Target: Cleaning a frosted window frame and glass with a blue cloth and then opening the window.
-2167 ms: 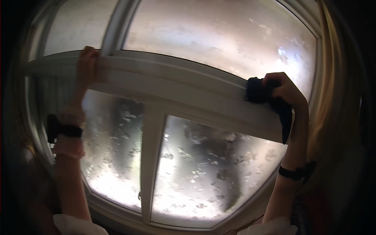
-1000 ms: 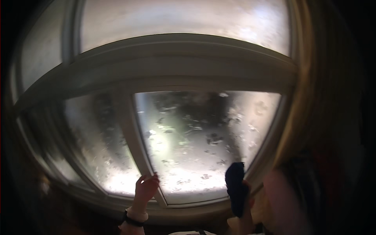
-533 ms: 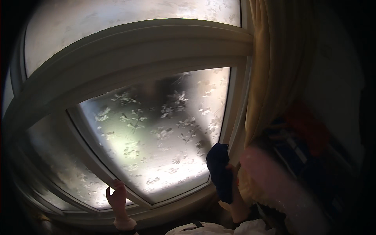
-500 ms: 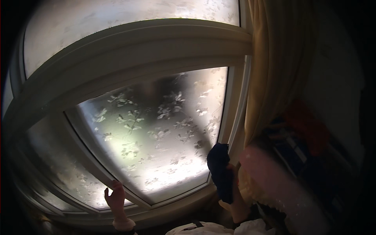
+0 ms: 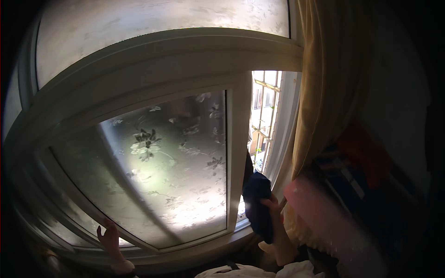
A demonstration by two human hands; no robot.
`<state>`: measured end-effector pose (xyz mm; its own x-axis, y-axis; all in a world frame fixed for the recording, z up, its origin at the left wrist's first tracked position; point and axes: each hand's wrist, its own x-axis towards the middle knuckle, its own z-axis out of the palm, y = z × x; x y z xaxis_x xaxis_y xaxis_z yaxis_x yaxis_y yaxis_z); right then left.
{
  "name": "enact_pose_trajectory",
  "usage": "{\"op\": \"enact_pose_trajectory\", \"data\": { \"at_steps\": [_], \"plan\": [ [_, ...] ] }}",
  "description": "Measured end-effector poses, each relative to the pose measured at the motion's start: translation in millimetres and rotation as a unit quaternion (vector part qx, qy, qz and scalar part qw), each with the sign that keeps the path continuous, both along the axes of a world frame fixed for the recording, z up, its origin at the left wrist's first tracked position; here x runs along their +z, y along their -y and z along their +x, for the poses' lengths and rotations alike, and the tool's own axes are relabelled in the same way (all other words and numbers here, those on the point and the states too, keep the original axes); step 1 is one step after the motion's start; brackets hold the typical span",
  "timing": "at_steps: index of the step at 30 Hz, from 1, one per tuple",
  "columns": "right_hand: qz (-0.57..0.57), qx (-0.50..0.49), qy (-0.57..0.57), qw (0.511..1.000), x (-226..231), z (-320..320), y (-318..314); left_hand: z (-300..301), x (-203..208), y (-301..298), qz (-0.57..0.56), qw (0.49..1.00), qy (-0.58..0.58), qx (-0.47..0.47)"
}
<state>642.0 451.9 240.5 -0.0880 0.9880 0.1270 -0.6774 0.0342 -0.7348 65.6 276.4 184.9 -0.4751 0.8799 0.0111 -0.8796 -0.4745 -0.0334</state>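
Observation:
A sliding window sash with flower-patterned frosted glass stands partly slid to the left, with a gap on its right. My left hand touches the sash's lower left frame with its fingertips, its thumb spread away. Near the lower right corner, beside the gap, my right hand is closed around a dark navy cloth. The cloth hangs bunched against the sash's right edge. Its far side is hidden.
Through the gap show metal window bars. A tan curtain hangs right of the frame. Below it lies a pink, shiny long object, with red fabric behind. An upper pane spans the top.
The sash has slid left, and a bright gap has opened at its right. My left hand has moved left with it. My right hand with the cloth has stayed nearly in place.

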Motion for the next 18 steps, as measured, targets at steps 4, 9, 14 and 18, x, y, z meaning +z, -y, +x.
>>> {"op": "enact_pose_trajectory", "data": {
  "at_steps": [4,9,14,18],
  "plan": [
    [0.024,-0.055,0.017,0.998,10.6,37.4,-38.3,13.4,4.8,-3.5,-0.063,0.990,-0.111,0.053],
    [0.134,-0.049,-0.031,0.989,79.3,75.5,-89.0,45.2,13.9,-0.2,-0.043,0.987,-0.155,0.015],
    [0.203,-0.013,-0.077,0.976,122.6,115.3,-122.1,122.9,5.9,-15.9,0.018,0.987,-0.154,-0.039],
    [0.154,0.084,-0.176,0.969,145.4,136.5,-122.3,228.3,29.0,-52.9,-0.044,0.984,-0.143,-0.098]
  ]
}}
